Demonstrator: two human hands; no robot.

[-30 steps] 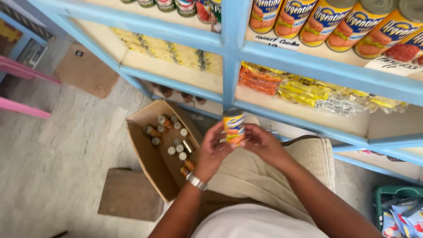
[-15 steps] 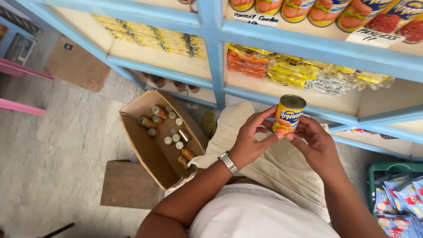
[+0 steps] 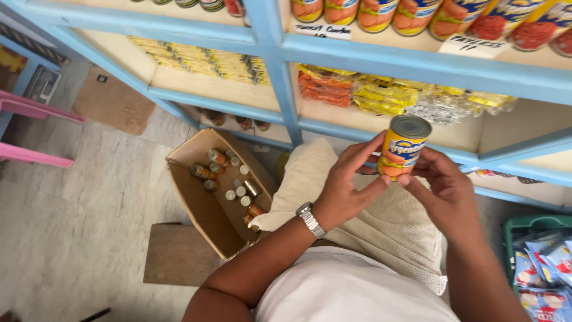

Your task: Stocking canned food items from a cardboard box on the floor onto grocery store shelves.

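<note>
The blue shelf rack (image 3: 280,89) fills the top of the view, and every place here is given relative to it. On its upper board stands a row of cans with orange and yellow labels (image 3: 381,12). On the board under it lie flat yellow packets (image 3: 196,62) at the left side, and orange and yellow packets (image 3: 381,92) at the right side, with some clear wrapped ones beside them.

Below the rack, on the grey floor (image 3: 77,197), stands an open cardboard box (image 3: 202,209). Several small cans (image 3: 232,182) lie inside it, some upright and some on their side. The person's legs in beige cloth (image 3: 381,226) reach toward the rack, just right of the box. A green crate (image 3: 521,229) with blue packets (image 3: 545,268) stands at the lower right, under the rack's edge. Pink bars (image 3: 36,134) are seen far left of the rack.

In front of the rack's middle board, both hands hold one can with yellow and orange label (image 3: 402,148), upright, its grey lid on top. The left hand (image 3: 348,185) wears a metal wrist watch (image 3: 311,219); its thumb and fingers pinch the can's left side. The right hand (image 3: 447,191) touches the can's lower right side with thumb and fingertips, the fingers curved around it.
</note>
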